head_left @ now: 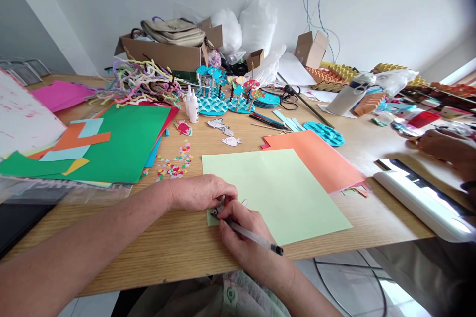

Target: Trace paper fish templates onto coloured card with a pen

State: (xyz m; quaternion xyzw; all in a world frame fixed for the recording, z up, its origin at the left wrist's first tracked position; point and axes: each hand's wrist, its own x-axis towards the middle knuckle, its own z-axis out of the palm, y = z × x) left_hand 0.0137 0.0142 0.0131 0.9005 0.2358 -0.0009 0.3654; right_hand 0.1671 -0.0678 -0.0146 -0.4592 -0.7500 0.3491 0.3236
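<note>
A pale green sheet of paper (275, 183) lies flat on the wooden table in front of me. My right hand (245, 228) grips a pen (256, 238) with a clear barrel and black end, its tip down by the sheet's near left corner. Curled over that same corner, my left hand (204, 192) presses on a small paper cutout (215, 211), mostly covered by fingers. A white tip of paper pokes out beyond the knuckles. Behind the sheet lie a white paper fish (231, 141), a red paper fish (183, 128) and grey-patterned cutouts (217, 124).
Orange paper (316, 158) sits partly under the green sheet. Colourful paper bits (174, 166), dark green sheets (126, 138), glue bottles (192, 106), blue wave models (211, 104) and pipe cleaners (145, 79) surround it. Another person's hand (446, 151) is near a white laminator-like device (424, 203).
</note>
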